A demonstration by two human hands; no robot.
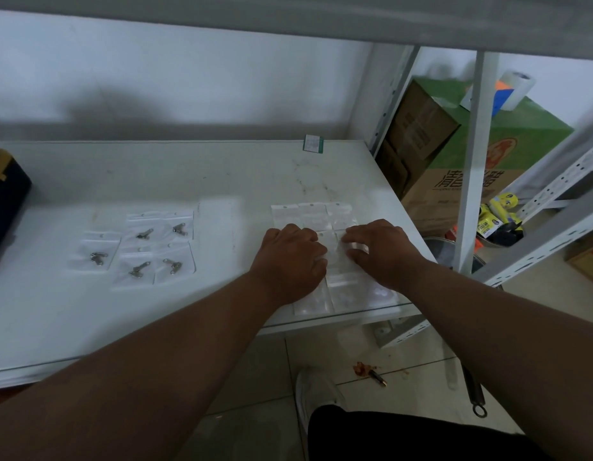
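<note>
Empty bags (346, 294), clear and thin, are lying in overlapping rows at the right front corner of the table (222, 181), the nearest ones reaching its edge. Being light, limp and slick, they are likely clinging to one another and sliding on the smooth top. A single one is probably best taken by a corner or by the stiffer strip at its mouth, while the rest are being held down. The left hand (290, 257) is resting knuckles-up on the left side of the rows, fingers curled under; whether they are pinching a bag or only pressing cannot be told. The right hand (381, 249) is arching over the middle, its bent fingertips appearing to pinch a glossy raised fold of one bag. Both forearms are reaching in from below and converging. Well apart to the left, filled bags (145, 247) holding small metal pulls are lying in a group. A dark box (5, 201) is sitting at the far left edge, a card (313, 143) at the back, and cartons (455, 181) are standing on the floor at right.
</note>
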